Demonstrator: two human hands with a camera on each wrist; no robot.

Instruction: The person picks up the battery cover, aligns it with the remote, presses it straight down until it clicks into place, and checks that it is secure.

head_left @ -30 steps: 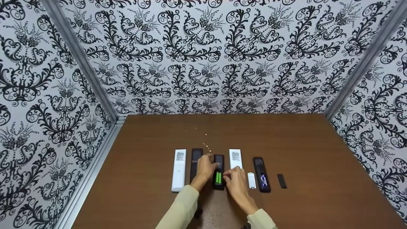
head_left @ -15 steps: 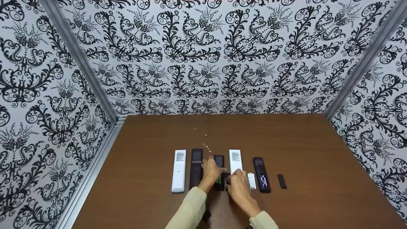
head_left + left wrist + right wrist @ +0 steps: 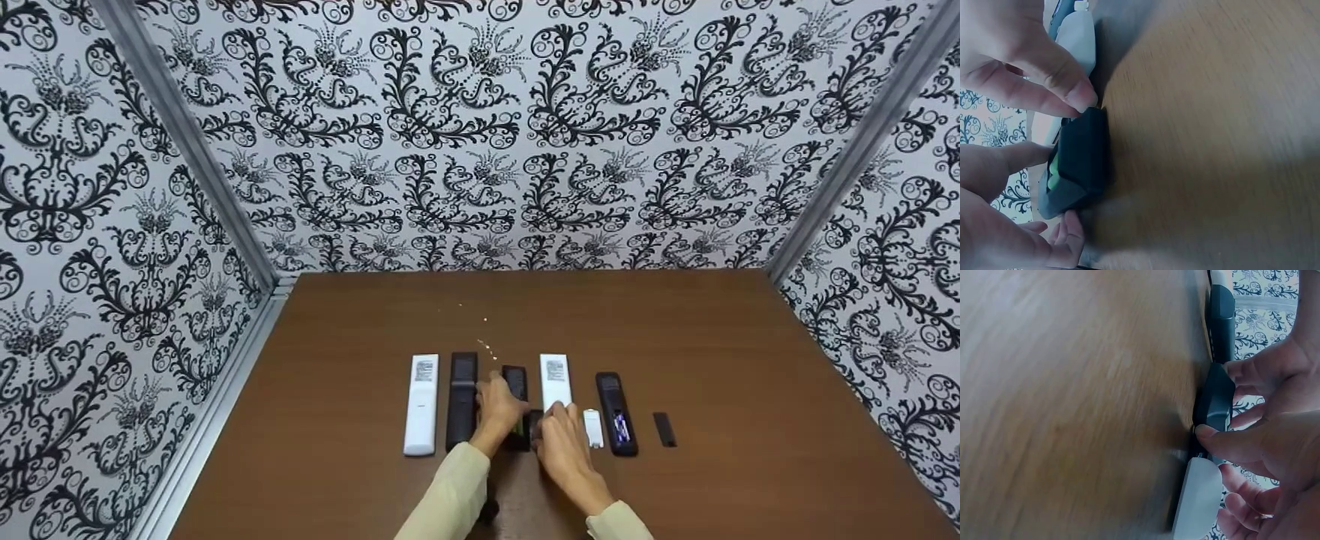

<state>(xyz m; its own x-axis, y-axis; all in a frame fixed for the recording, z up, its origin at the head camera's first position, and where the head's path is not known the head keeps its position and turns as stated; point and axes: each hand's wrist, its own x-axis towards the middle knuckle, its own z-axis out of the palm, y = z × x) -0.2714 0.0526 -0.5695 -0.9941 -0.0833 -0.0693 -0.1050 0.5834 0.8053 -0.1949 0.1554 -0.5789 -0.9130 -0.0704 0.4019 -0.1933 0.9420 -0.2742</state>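
Observation:
A black remote control (image 3: 515,379) lies face down between my hands, its battery bay uncovered. Green batteries (image 3: 1054,171) show inside it in the left wrist view. My left hand (image 3: 499,409) reaches over the remote and grips it by its sides with thumb and fingers. Just right of the remote, my right hand (image 3: 564,444) pinches a small dark battery cover (image 3: 535,421), partly hidden by the fingers. In the right wrist view the right thumb (image 3: 1207,432) is beside the remote's near end, close to a white remote (image 3: 1199,500).
Left of my hands lie a white remote (image 3: 421,420) and a dark remote (image 3: 462,409). To the right are a white battery cover (image 3: 593,429), a black remote with batteries showing (image 3: 615,405) and a dark cover (image 3: 664,429). Patterned walls enclose the wooden table (image 3: 360,315).
My left hand has shifted right and now covers much of the green batteries. The dark cover has come into sight at my right fingers, beside the remote.

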